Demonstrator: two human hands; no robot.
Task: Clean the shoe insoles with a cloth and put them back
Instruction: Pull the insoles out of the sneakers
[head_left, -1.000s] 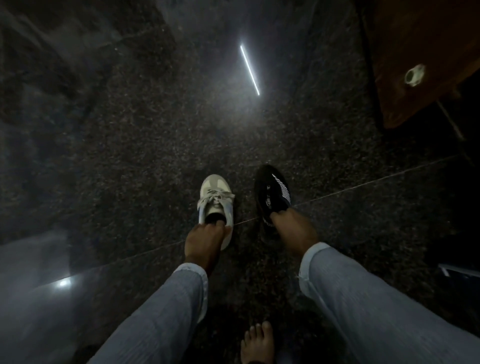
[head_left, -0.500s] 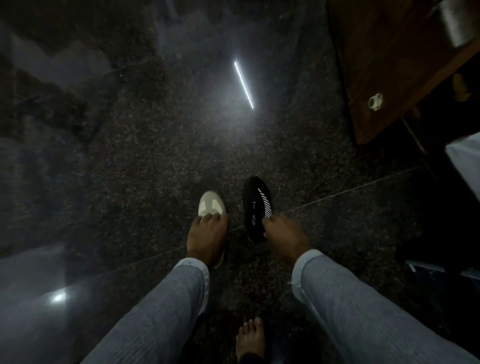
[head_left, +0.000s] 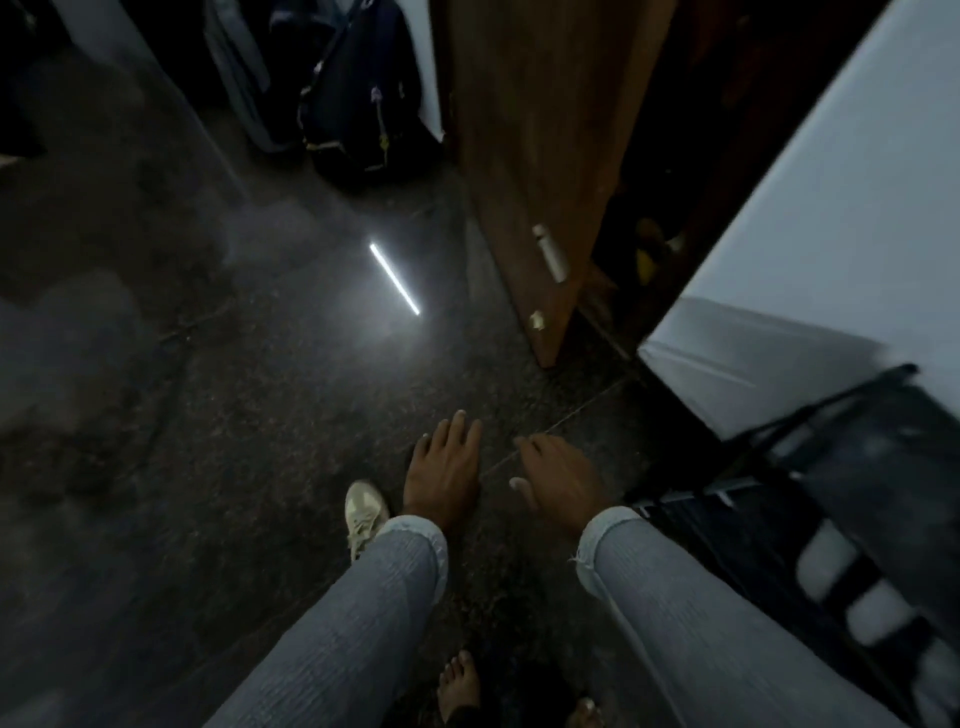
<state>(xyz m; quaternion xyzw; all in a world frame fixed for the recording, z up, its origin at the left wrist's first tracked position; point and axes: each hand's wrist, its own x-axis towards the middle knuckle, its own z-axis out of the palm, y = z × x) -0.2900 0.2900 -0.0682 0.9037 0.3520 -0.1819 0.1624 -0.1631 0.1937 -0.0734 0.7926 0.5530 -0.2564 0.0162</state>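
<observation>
Both of your hands have let go of the shoes since a second ago, and your view has swung up toward a wooden door. Only one shoe shows now: the pale sneaker (head_left: 365, 514) lies on the dark floor (head_left: 208, 415), partly behind your left sleeve (head_left: 363, 597). The black shoe is out of sight. Your left hand (head_left: 442, 470) hovers with fingers straight and spread, grip apart and empty. Your right hand (head_left: 558, 480) hangs loosely curled, holding nothing. One wooden door (head_left: 540, 156) stands ahead, one dark striped bag (head_left: 831, 519) at far right. Two bare feet show below.
</observation>
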